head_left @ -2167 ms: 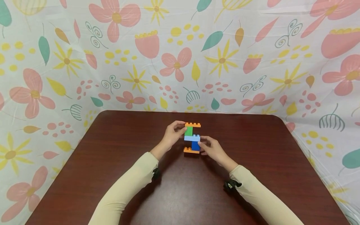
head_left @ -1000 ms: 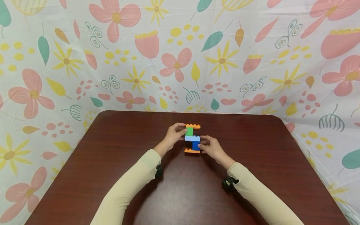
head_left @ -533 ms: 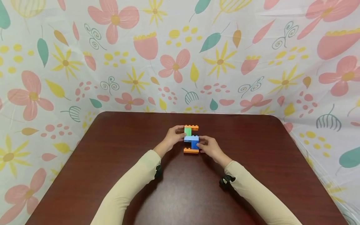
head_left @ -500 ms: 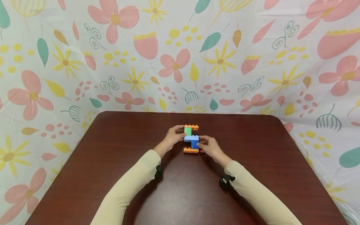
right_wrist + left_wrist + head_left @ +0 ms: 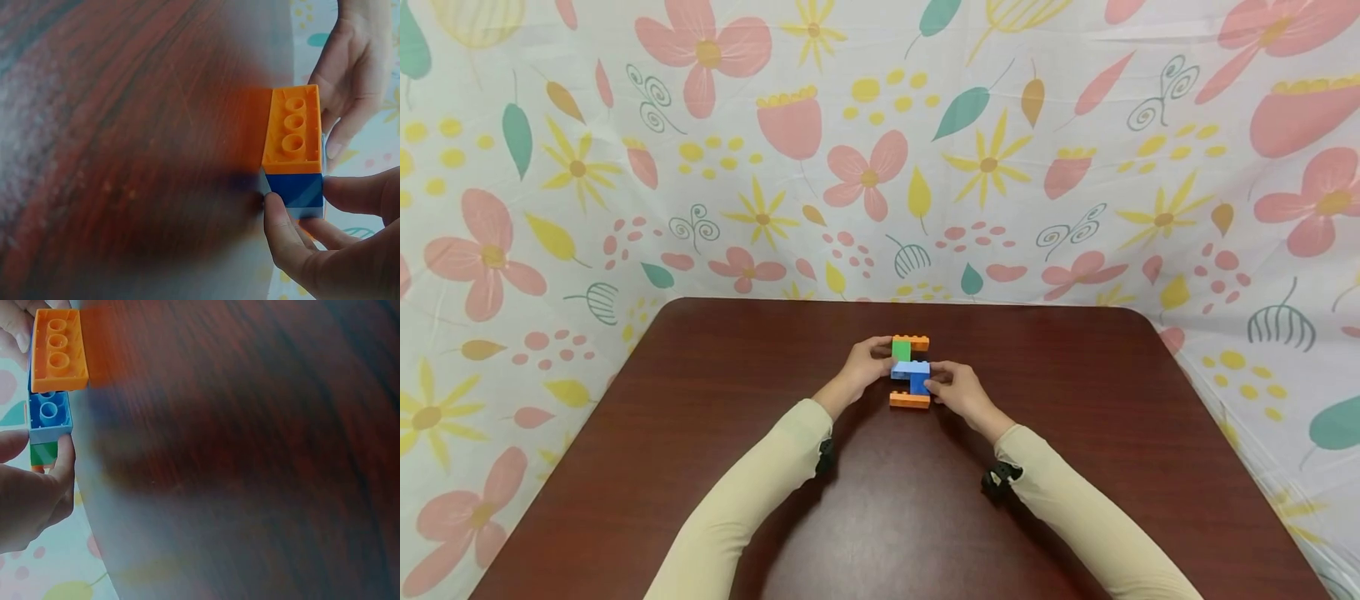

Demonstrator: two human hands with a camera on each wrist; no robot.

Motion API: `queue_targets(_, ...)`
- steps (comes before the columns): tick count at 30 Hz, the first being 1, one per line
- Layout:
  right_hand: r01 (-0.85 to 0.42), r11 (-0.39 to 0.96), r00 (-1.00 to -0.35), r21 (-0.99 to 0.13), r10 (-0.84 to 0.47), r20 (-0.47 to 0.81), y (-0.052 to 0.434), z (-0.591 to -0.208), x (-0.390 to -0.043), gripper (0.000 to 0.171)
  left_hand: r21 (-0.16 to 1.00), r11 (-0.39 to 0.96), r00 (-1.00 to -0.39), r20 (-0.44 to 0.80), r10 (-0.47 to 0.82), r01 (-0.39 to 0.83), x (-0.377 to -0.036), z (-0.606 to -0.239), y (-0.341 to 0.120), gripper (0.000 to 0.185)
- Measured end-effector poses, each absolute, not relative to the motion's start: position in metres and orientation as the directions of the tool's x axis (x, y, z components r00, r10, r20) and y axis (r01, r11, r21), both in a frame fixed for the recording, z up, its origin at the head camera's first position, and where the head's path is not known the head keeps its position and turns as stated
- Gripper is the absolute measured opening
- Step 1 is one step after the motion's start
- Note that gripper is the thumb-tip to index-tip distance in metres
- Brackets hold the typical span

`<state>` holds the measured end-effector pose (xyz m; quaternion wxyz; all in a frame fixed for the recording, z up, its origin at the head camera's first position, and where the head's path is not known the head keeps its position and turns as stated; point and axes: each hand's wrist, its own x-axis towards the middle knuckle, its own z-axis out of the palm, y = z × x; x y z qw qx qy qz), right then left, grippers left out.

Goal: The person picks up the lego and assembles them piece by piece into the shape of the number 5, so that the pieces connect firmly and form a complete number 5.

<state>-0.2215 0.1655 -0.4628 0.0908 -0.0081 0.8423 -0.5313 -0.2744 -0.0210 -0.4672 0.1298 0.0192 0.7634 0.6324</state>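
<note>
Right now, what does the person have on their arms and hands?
Both arms wear long, close-fitting cream sleeves, the left sleeve and the right sleeve, reaching to the wrists. A small black device sits at each wrist, the left one and the right one. The left hand and right hand are bare: no gloves, and no rings that show.

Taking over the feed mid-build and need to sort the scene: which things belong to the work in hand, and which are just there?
In hand:
block stack, held above the table: orange, green, light blue, dark blue, orange
left hand, gripping the green end
right hand, gripping the dark blue end

Just there:
brown table
flowered cloth behind
</note>
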Motion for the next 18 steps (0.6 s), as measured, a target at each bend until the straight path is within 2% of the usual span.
queue_targets(18, 0.072, 0.458, -0.986, -0.886, -0.102, -0.133, 0.1632, -0.4646, -0.2241, 0.04, 0.966, 0.203, -0.965, -0.196, 0.175, -0.159, -0.2691, -0.4705, -0.0222, 0.043)
